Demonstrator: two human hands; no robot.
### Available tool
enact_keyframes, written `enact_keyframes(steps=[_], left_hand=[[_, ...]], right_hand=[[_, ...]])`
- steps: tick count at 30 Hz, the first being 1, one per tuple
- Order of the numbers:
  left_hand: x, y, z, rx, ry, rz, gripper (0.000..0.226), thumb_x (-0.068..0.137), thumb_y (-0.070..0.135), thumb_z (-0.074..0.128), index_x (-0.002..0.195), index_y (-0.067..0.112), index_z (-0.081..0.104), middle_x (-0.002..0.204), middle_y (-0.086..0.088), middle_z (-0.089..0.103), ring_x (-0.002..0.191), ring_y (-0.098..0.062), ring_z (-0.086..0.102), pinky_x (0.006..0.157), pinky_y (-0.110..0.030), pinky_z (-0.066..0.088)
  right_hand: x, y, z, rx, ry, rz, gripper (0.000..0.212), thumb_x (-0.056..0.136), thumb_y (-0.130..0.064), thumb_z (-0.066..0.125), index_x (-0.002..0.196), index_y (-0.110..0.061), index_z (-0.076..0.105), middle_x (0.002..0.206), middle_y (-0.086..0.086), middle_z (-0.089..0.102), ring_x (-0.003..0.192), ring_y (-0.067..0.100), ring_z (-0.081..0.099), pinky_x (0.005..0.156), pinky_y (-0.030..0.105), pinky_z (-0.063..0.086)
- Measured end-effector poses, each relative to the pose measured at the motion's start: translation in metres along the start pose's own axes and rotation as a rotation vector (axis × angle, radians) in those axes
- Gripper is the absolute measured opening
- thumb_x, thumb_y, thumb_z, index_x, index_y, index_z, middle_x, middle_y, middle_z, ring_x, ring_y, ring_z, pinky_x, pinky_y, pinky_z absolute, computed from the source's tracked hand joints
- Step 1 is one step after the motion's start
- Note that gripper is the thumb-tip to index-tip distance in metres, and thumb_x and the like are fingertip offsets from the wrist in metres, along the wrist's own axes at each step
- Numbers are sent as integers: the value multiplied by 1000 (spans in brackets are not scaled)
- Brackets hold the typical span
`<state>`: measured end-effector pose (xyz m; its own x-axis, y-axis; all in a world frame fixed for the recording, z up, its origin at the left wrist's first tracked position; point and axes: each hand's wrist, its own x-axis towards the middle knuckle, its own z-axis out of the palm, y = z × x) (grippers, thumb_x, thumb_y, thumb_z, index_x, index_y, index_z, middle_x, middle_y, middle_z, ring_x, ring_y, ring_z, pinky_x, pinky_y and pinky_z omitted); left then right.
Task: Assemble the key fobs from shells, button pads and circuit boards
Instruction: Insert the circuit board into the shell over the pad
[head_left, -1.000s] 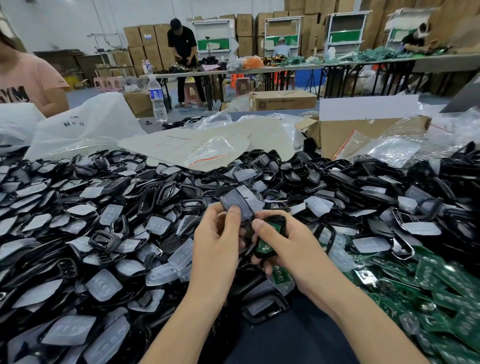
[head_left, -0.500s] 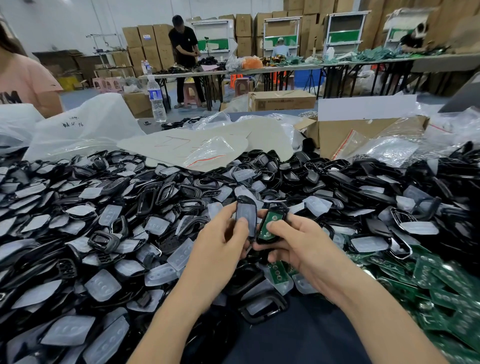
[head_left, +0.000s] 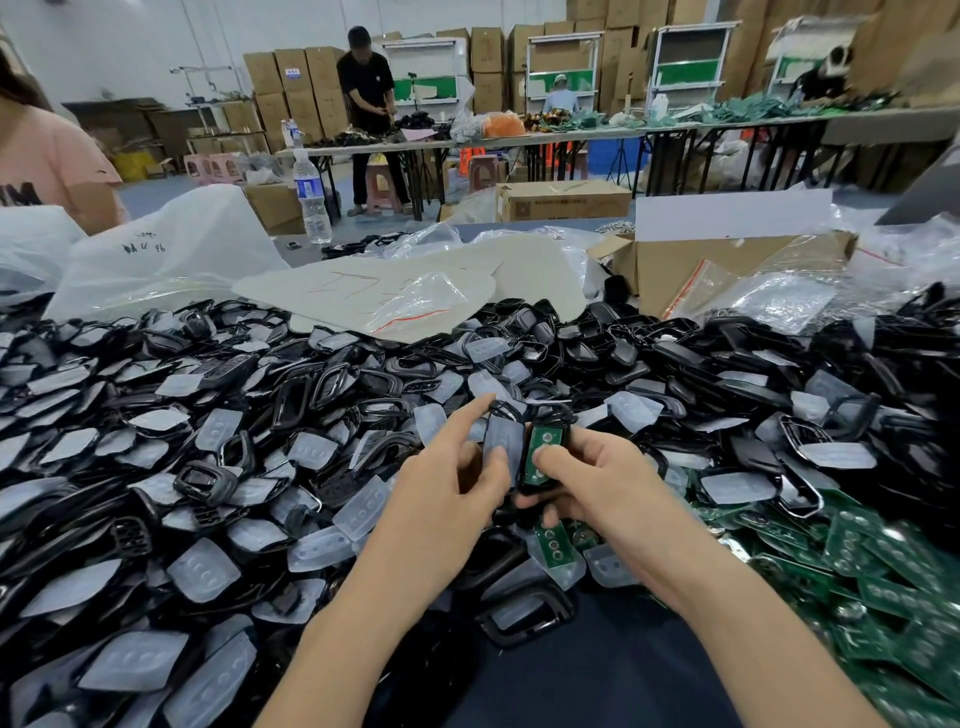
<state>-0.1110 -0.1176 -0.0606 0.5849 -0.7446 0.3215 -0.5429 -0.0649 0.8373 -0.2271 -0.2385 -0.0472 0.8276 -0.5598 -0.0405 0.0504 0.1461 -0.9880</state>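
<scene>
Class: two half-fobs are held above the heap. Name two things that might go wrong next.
1. The circuit board, pressed down by the right hand, may sit askew when the fob is closed.
2. The button pad in the left hand could slip out into the lookalike pile.

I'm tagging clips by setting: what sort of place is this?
Probably a small assembly workshop: heaps of black shells and green circuit boards lie in front, cardboard boxes are stacked at the back, and another worker stands at a long table.
</scene>
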Motion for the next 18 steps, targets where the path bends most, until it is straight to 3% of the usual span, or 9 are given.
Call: enact_keyframes(steps=[4, 9, 14, 18], left_hand=[[0, -2, -1, 43, 14, 20, 48, 100, 25, 55, 144, 41, 45, 56, 15, 43, 52, -5, 38, 52, -16, 36], [1, -5, -2, 105, 27, 29, 49, 99, 26, 55, 145, 38, 45, 56, 16, 44, 51, -3, 38, 53, -14, 36], [-1, -6, -1, 176, 27, 47, 50, 98, 31, 55, 144, 44, 44, 62, 21, 48, 56, -3, 45, 63, -23, 44], [-1, -3, -1, 199, 12, 70, 51, 99, 31, 55, 145, 46, 40, 61, 16, 49, 51, -5, 44, 53, -20, 40]], right_hand=[[-2, -1, 3, -49, -27, -11, 34, 99, -7, 58, 80, -25, 80, 81, 9, 77, 74, 22, 75, 56, 22, 55], [-2, -2, 2, -36, -4, -9, 19, 98, -6, 59, 88, -11, 74, 80, 12, 76, 73, 23, 75, 56, 23, 56], [-3, -2, 1, -96, -26, 6, 17, 99, -10, 58, 99, -8, 74, 89, 11, 78, 77, 22, 76, 62, 23, 57], [-6, -4, -1, -80, -85, 18, 18, 101, -18, 60, 102, -7, 74, 98, 12, 77, 87, 27, 76, 71, 24, 59]])
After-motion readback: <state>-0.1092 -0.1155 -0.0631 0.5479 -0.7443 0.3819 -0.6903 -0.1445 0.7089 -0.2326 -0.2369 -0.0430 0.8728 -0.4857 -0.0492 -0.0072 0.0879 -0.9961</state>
